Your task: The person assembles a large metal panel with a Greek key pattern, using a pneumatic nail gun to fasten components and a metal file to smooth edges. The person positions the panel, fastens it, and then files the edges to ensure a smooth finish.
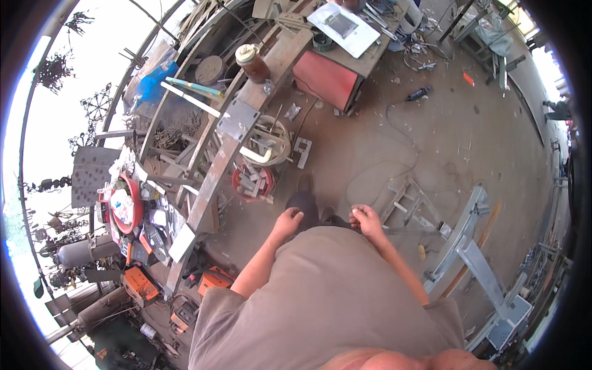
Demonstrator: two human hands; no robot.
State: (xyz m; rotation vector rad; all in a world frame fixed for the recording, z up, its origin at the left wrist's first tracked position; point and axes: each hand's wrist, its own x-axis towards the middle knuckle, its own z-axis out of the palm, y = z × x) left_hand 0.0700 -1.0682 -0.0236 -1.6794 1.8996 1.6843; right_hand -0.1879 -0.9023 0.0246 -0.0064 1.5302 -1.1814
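My left hand [288,223] hangs in front of my body beside my dark trouser leg [301,205], its fingers curled in and nothing visible in it. Level with it on the other side, my right hand [366,219] is closed too, thumb against fingertips. Whatever it may hold is too small to make out. Neither hand touches the things around me. Nearest the left hand is a red bucket [269,187] of metal offcuts on the floor. A ladder-like metal frame [404,200] lies beyond the right hand.
A long metal bench [213,169] runs along my left, bearing a jar of brown liquid [253,65]. Under its edge stands a pale bucket [285,139]. Ahead is a worktable [364,60] with a red panel. A cable trails from a power tool [419,93]. Metal beams [459,231] stand at right.
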